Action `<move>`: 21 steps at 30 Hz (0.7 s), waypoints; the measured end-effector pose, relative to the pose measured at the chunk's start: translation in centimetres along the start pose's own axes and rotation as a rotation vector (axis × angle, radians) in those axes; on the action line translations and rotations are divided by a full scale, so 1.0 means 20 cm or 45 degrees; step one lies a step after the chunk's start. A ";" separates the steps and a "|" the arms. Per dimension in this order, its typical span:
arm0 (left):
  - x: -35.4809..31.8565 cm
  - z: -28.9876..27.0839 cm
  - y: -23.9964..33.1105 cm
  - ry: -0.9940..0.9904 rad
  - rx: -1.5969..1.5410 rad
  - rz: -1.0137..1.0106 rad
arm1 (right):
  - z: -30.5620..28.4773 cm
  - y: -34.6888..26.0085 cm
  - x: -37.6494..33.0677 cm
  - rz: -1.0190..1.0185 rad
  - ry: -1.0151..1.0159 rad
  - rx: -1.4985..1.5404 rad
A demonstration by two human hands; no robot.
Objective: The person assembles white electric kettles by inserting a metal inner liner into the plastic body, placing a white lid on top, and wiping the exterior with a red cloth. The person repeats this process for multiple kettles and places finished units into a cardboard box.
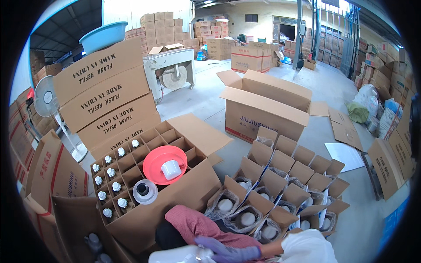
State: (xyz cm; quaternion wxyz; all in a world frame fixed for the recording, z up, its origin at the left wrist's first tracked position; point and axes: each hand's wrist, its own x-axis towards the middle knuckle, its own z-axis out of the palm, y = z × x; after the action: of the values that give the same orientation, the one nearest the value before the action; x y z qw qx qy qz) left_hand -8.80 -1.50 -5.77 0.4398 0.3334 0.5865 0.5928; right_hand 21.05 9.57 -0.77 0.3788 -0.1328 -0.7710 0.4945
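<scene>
My left forearm (228, 250), in a pink checked sleeve with a purple cuff cover, reaches rightward along the lower edge. Its bare wrist (275, 250) ends at a white plastic-wrapped bundle (307, 247) that hides the hand and fingers. A pale glassy flask (184, 255) lies just below the sleeve. My right hand is out of view. Just beyond the arm stand several small open brown boxes (280, 188), each holding a white-topped flask in a clear bag (247, 218).
At left, an open carton with a divider grid (131, 166) holds silver-capped flasks (110, 173); a red dish (158, 161) with a white cup (171, 169) and a clear round lid (145, 191) rest on it. Behind are stacked cartons (105, 92), a blue basin (103, 37), a fan (46, 98) and a large open carton (263, 109).
</scene>
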 end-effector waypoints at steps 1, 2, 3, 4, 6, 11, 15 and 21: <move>0.02 0.02 0.05 -0.037 -0.070 -0.034 | 0.00 -0.04 0.14 0.054 -0.011 -0.062; 0.06 0.05 0.09 -0.084 -0.150 -0.053 | -0.08 -0.09 0.30 0.128 -0.218 0.269; 0.09 0.06 0.14 -0.111 -0.211 -0.091 | -0.10 -0.10 0.50 -0.027 -0.275 0.273; 0.11 0.07 0.15 -0.148 -0.272 -0.137 | -0.16 -0.18 0.62 -0.073 -0.361 0.425; 0.20 0.14 0.17 -0.244 -0.382 -0.214 | -0.23 -0.27 0.79 -0.196 -0.381 0.193; 0.16 0.16 0.16 -0.199 -0.592 -0.231 | -0.21 -0.34 0.92 -0.315 -0.385 0.155; 0.12 0.21 0.11 -0.127 -0.733 -0.177 | -0.19 -0.41 0.94 -0.348 -0.223 0.049; 0.12 0.26 0.10 -0.086 -0.843 -0.124 | -0.18 -0.41 0.96 -0.361 0.072 -0.147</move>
State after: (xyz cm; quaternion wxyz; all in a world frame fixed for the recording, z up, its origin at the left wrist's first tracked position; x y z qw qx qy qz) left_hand -5.21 2.89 -3.63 0.5711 0.1635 0.3624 0.7182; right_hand 11.93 19.12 15.90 0.4581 -0.0579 -0.7981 0.3871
